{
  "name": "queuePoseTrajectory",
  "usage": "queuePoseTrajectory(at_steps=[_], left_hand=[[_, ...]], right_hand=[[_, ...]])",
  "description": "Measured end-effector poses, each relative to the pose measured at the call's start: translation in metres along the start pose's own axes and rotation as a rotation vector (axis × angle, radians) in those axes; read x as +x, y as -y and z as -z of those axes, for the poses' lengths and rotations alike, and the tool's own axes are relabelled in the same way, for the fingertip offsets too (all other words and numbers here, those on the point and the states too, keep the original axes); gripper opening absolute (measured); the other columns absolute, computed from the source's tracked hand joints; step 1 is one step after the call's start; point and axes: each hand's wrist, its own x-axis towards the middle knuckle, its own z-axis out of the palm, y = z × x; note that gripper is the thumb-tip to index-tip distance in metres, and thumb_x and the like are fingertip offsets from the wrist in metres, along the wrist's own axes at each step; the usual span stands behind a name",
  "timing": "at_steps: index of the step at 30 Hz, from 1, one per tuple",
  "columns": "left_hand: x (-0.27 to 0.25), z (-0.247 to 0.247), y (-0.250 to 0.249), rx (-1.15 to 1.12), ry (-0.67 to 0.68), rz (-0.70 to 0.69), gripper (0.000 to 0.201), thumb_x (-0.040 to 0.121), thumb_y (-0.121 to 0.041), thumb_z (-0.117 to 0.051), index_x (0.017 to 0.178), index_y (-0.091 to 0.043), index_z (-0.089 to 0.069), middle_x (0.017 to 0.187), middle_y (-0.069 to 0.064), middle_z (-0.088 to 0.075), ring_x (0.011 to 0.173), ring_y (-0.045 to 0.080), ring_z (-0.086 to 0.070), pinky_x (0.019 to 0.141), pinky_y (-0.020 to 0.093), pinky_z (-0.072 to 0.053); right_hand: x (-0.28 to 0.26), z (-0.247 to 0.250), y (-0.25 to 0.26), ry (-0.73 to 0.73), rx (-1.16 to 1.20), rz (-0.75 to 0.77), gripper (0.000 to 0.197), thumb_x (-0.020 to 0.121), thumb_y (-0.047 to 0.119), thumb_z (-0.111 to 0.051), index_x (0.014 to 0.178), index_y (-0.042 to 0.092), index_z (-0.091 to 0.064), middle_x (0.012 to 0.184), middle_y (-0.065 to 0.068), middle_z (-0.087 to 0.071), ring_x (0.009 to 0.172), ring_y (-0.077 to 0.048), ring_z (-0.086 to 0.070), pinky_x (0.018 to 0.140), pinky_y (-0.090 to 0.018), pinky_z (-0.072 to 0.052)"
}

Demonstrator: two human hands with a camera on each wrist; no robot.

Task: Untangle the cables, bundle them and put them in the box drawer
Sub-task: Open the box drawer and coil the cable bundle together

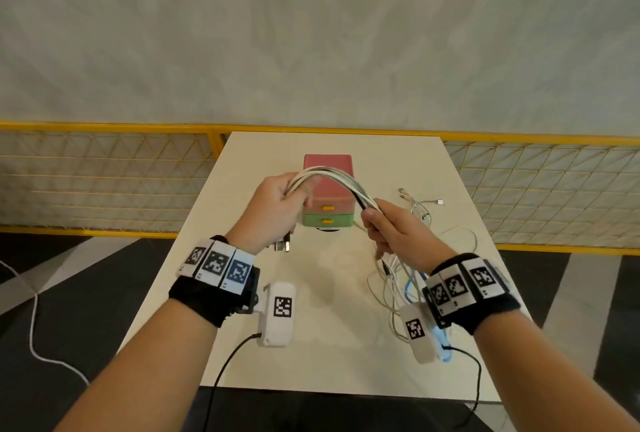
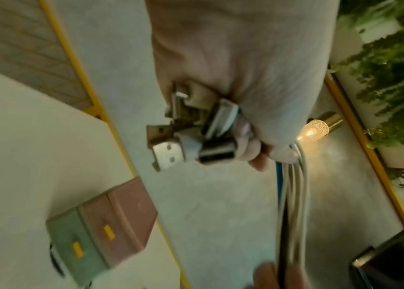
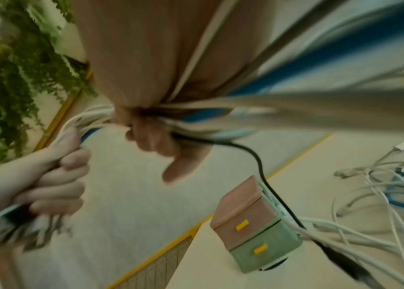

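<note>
A bundle of white, black and blue cables (image 1: 329,177) arches in the air between both hands, above the table. My left hand (image 1: 277,206) grips one end, with several USB plugs (image 2: 173,140) sticking out below the fist. My right hand (image 1: 391,227) grips the same cables (image 3: 92,119) further along; their loose tails (image 1: 398,279) hang down to the table. The box (image 1: 329,196) stands behind the hands, a pink drawer over a green drawer (image 1: 328,220), both closed, with yellow handles.
The cream table (image 1: 332,327) carries more loose white cables and plugs (image 1: 422,205) at the right, beside the box. A yellow mesh railing (image 1: 104,168) runs behind the table. Dark floor lies on both sides.
</note>
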Motion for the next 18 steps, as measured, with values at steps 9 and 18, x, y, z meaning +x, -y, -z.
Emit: queuePoseTrajectory(at_steps=[9,18], left_hand=[[-0.008,-0.046,-0.008,0.007,0.062,0.123,0.063,0.085,-0.068,-0.037,0.073,-0.009,-0.058,0.043,0.003,-0.043,0.04,0.018,-0.045,0.051,0.03,-0.04],[-0.007,-0.041,-0.014,-0.172,0.107,0.169,0.032,0.097,-0.046,-0.052,0.125,-0.039,-0.064,0.104,-0.008,-0.069,0.096,0.01,-0.067,0.082,0.022,-0.052]], right_hand=[[0.022,-0.036,0.02,-0.21,0.004,0.058,0.034,0.102,0.023,-0.029,0.08,0.008,-0.051,0.054,0.007,-0.043,0.042,-0.003,-0.037,0.047,-0.02,-0.031],[0.014,-0.03,0.04,0.171,-0.002,0.048,0.024,0.08,-0.005,-0.058,0.101,0.007,-0.052,0.081,-0.006,-0.066,0.073,-0.009,-0.064,0.062,-0.029,-0.053]])
